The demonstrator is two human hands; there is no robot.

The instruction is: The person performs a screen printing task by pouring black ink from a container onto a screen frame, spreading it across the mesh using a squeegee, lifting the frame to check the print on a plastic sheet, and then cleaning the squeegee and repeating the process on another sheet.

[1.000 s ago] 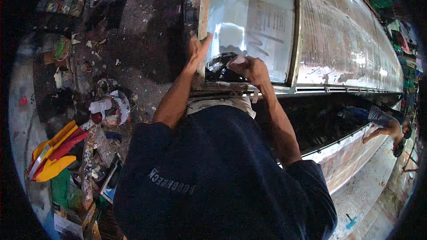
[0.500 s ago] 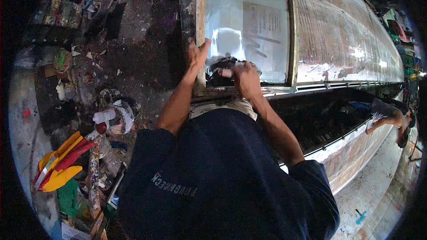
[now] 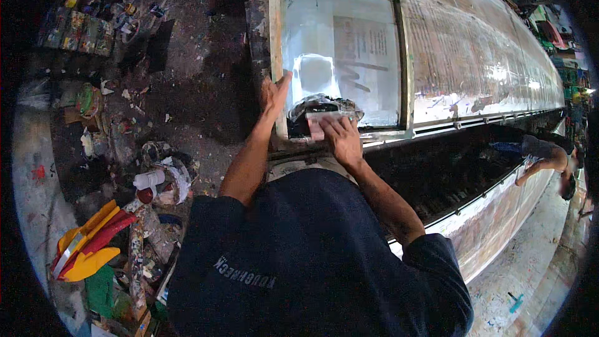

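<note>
A framed screen (image 3: 404,56) lies on a long work table, its pale mesh bearing a lighter square and a pool of glossy black ink (image 3: 299,126) at the near end. My left hand (image 3: 273,97) rests against the frame's left rail, fingers apart and open. My right hand (image 3: 344,134) is closed on a pinkish block-like tool (image 3: 316,126), probably a squeegee, at the near edge of the ink, just inside the frame.
The long bench (image 3: 474,50) stretches right. A co-worker (image 3: 546,162) bends at the lower right. Paint-stained cans and clutter (image 3: 81,34), a white bottle (image 3: 148,179) and yellow-and-red material (image 3: 93,240) lie left. A teal tool (image 3: 515,301) lies lower right.
My right hand and the pinkish tool have moved toward the near rail, the tool turning. The whole view has shifted, putting the frame and my hands lower in the picture.
</note>
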